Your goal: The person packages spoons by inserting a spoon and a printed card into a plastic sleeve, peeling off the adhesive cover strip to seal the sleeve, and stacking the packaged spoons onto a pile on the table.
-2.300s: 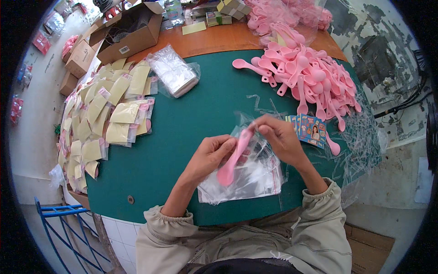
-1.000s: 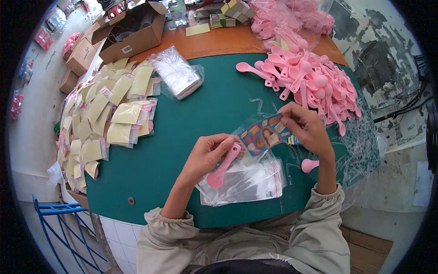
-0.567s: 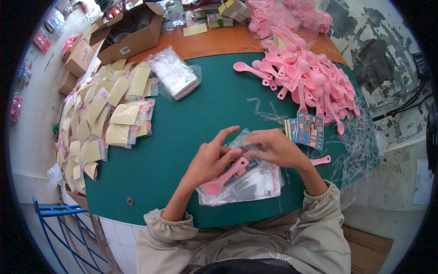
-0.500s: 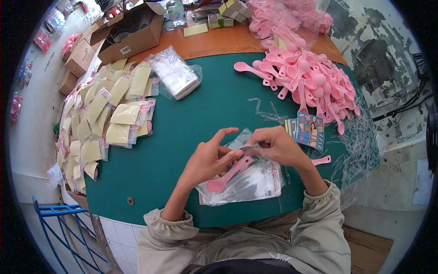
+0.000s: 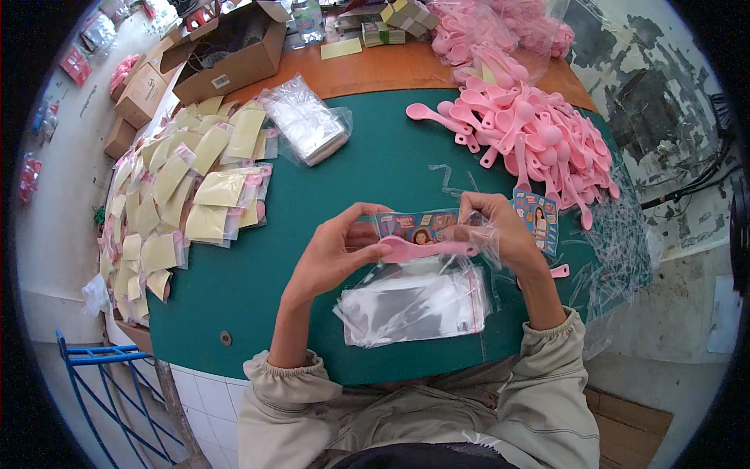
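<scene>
My left hand is closed on the bowl end of a pink measuring spoon, thumb in front and fingers behind. A blue printed card stands behind the spoon, held along with it. My right hand pinches crumpled clear plastic, which looks like a small bag, at the spoon's handle end. Whether the spoon and card lie fully inside that bag I cannot tell. Below both hands a stack of clear plastic bags lies flat on the green tabletop.
Pink spoons are heaped at the far right, beside printed cards and clear plastic strips. Filled packets with cream backs cover the left side. A bag pack and an open carton stand farther back.
The spoon has been raised off the bag stack and turned from slanted to nearly level. A printed card now shows upright behind it. Both hands have moved slightly apart.
</scene>
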Action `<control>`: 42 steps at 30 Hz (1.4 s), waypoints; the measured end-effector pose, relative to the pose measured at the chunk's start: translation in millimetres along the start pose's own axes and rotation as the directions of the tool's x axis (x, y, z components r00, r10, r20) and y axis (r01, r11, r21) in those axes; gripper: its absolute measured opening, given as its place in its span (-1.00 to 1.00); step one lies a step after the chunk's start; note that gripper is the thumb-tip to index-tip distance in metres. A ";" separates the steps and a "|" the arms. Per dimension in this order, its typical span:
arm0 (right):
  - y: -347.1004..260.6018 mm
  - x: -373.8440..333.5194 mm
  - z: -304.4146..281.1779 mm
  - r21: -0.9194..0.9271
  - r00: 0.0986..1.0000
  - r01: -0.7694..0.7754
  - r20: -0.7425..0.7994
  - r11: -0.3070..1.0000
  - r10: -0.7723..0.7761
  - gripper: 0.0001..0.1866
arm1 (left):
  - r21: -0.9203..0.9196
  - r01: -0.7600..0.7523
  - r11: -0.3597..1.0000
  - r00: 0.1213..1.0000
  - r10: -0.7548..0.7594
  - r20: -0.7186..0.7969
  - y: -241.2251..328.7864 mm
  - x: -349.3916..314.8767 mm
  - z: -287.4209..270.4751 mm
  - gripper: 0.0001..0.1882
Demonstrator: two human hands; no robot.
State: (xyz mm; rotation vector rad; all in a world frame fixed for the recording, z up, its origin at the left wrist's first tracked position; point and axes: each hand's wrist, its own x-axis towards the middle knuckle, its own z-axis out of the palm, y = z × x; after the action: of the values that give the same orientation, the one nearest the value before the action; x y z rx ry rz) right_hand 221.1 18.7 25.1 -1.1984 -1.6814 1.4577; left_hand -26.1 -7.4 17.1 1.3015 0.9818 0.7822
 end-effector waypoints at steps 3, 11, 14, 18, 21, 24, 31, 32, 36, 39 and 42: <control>0.4 0.4 1.0 -0.012 0.996 -0.067 0.067 0.998 0.067 -0.84 | -0.044 -0.021 0.999 0.985 0.013 -0.172 -9.3 1.8 2.4 -0.60; -9.1 -6.3 21.1 -0.379 0.830 0.556 0.194 0.740 -0.524 -0.68 | -0.516 0.191 0.835 0.975 -0.223 0.000 -15.9 6.4 41.5 -0.69; -10.8 -3.8 17.5 -0.391 0.926 0.360 0.042 0.847 -0.374 -0.59 | -0.457 0.170 0.873 0.978 -0.207 -0.032 -16.8 6.6 37.6 -0.66; 13.3 -1.3 18.4 -0.207 1.000 -0.023 0.003 0.978 0.024 -0.52 | -0.379 0.234 0.895 0.965 -0.261 -0.022 -12.4 7.7 39.0 -0.61; 2.5 1.4 22.3 -0.332 0.986 -0.048 -0.165 0.942 -0.008 -0.56 | -0.348 0.318 0.882 0.945 -0.324 0.044 -9.3 3.4 36.8 -0.51; 11.4 0.4 20.9 -0.555 0.972 0.079 -0.140 0.828 -0.187 -0.65 | -0.276 0.290 0.916 0.957 -0.283 0.067 -8.6 -1.9 38.4 -0.41; -1.3 -14.4 45.4 -0.527 0.923 0.381 0.166 0.760 -0.347 -0.78 | -0.202 0.330 0.922 0.938 -0.297 0.177 -6.1 -5.1 27.0 -0.38; -1.1 -15.3 48.4 -0.529 0.923 0.380 0.164 0.759 -0.347 -0.78 | -0.216 0.326 0.920 0.941 -0.294 0.167 -8.3 -5.8 26.7 -0.39; 3.6 -18.7 53.9 -0.581 0.923 0.383 0.201 0.718 -0.329 -0.80 | -0.278 0.307 0.910 0.952 -0.289 0.105 -12.0 -5.5 33.5 -0.43; 4.1 -17.7 61.7 -0.639 0.892 0.439 0.225 0.631 -0.393 -0.80 | -0.240 0.212 0.947 0.977 -0.206 0.050 -26.0 -5.2 33.4 -0.44; 0.2 -19.0 56.7 -0.629 0.887 0.455 0.257 0.631 -0.384 -0.80 | -0.166 0.193 0.967 0.981 -0.192 0.023 -14.7 -2.0 38.4 -0.52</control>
State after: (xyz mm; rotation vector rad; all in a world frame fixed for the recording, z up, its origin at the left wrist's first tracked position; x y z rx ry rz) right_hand 179.0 -22.6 15.1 -0.9538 -2.4811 0.6088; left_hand 7.3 -26.8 2.6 1.0465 0.9988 0.6942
